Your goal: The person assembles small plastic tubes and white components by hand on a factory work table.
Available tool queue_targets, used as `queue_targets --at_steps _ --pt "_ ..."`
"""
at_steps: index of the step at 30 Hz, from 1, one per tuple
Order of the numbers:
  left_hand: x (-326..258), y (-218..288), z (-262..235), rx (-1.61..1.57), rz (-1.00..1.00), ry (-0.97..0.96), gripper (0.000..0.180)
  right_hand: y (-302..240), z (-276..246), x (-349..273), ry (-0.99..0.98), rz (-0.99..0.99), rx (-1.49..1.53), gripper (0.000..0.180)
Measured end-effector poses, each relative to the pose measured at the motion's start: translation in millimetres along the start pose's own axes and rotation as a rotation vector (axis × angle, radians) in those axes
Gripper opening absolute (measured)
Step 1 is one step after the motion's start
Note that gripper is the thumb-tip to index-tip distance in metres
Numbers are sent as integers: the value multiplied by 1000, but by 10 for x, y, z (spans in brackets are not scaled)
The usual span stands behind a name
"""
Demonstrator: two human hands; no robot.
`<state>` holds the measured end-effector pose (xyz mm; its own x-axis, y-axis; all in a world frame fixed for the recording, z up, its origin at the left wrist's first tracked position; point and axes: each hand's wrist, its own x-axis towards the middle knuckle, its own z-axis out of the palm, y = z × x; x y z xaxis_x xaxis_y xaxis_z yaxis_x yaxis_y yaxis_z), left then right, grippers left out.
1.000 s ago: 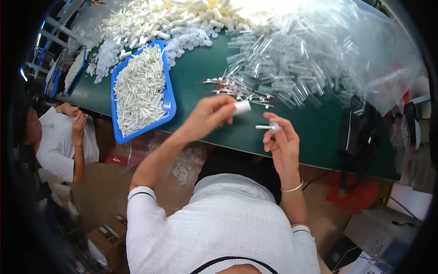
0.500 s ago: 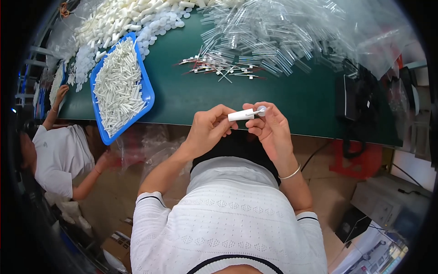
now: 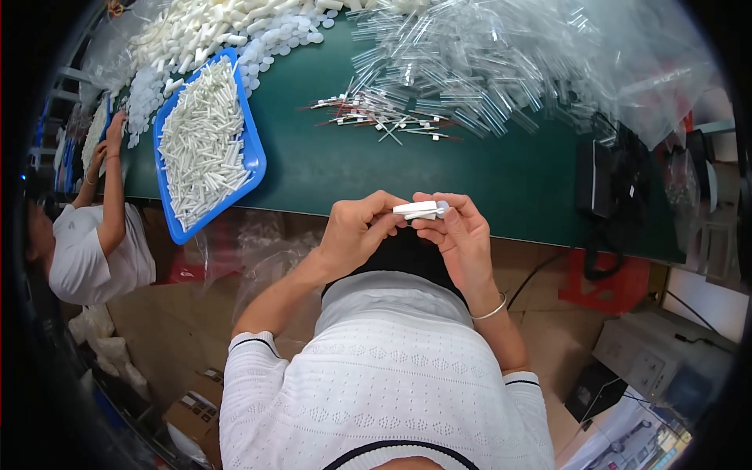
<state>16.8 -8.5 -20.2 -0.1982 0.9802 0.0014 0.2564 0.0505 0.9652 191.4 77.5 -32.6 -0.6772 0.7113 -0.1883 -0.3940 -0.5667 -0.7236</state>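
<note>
Thin white stick (image 3: 425, 215) got shifted further alongside the white tube (image 3: 413, 207) – tube was pinched in the left hand (image 3: 354, 231), clear disc (image 3: 443, 208) in the right hand (image 3: 464, 235), near the edge of the tabletop (image 3: 345, 176).

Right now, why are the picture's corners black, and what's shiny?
In the head view, the round fisheye image leaves black corners; in that same view, the clear tubes catch bright glints, while the white cylinder shows little surface detail.
</note>
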Motion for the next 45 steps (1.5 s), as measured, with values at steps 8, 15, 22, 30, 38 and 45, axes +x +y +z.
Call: queue_targets --at_steps 8,15,22,30,38,45 --pt "-89 222 -23 -6 -22 62 20 44 18 -48 -7 -112 -289 22" --pt "196 383 -249 -314 -203 -258 12 -286 151 11 -162 -784 -1318 28" --pt "1157 20 -620 1043 596 137 22 -174 61 18 -45 -629 -1132 23" --pt "1112 250 -578 1000 693 170 27 -351 -31 -74 43 -619 -1034 22" --pt "154 301 -78 -492 -170 -356 31 -456 0 -47 -78 -519 -983 23" --pt "-5 165 -104 -195 -28 -351 29 -447 86 -88 -284 -722 -1413 26"
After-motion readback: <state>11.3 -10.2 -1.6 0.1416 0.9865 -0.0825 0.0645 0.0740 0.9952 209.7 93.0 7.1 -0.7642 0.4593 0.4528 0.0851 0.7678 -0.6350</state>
